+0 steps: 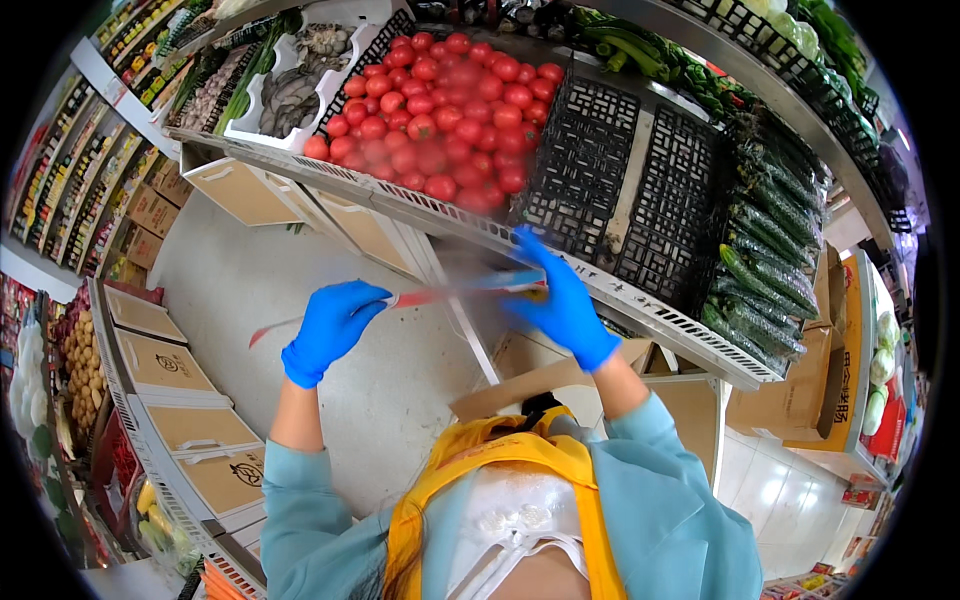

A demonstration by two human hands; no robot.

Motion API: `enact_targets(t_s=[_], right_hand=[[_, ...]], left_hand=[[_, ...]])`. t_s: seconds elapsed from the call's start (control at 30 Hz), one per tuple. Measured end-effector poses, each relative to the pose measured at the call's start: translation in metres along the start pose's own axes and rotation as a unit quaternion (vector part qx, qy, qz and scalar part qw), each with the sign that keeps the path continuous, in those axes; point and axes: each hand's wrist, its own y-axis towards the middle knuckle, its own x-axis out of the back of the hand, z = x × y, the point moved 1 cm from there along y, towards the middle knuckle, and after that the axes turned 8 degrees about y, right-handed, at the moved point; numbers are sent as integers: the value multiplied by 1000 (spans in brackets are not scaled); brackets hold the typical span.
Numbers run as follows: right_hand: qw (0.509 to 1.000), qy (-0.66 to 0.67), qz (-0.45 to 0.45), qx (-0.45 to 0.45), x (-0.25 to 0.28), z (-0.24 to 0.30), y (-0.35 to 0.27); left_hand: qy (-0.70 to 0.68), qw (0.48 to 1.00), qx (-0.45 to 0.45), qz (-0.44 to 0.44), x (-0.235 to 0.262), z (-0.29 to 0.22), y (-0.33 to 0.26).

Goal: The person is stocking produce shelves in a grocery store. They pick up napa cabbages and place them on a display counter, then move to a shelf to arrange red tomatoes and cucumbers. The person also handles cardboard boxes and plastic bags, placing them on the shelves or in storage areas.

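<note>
My left hand (340, 318), in a blue glove, pinches a thin red and pale strip (420, 297). One loose end of the strip trails off to the left. Between my two hands the strip is stretched over the grey floor, turning bluish near the right. My right hand (565, 308), gloved in blue too, is closed around that other end, its index finger pointing forward. Something small and yellowish shows by its palm, too blurred to name. Just beyond the right hand is the front edge of the produce stand (640, 310). A haze blurs the middle of the view.
Red tomatoes (420, 130) fill the stand ahead, beside black plastic crates (585, 150) and wrapped cucumbers (765, 260). White trays of shrimp-like grey produce (300, 90) lie at the far left. Cardboard boxes (800, 380) stand right; a lower shelf with potatoes (85, 370) runs along the left.
</note>
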Motion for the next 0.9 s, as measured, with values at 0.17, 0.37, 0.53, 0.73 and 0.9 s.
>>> enact_targets(t_s=[0.17, 0.37, 0.53, 0.73, 0.9], right_hand=[[967, 81, 200, -138, -19, -55, -10], [937, -2, 136, -321, 4, -161, -102], [880, -166, 294, -335, -26, -249, -150], [854, -84, 360, -365, -60, -291, -143], [949, -57, 294, -101, -85, -185, -82]], left_hand=[[45, 998, 34, -32, -39, 34, 3], [-46, 930, 326, -164, -108, 128, -73], [-107, 789, 518, -313, -176, 175, -160], [-160, 642, 605, -442, -250, 126, -237], [-170, 677, 570, -433, -210, 42, -235]])
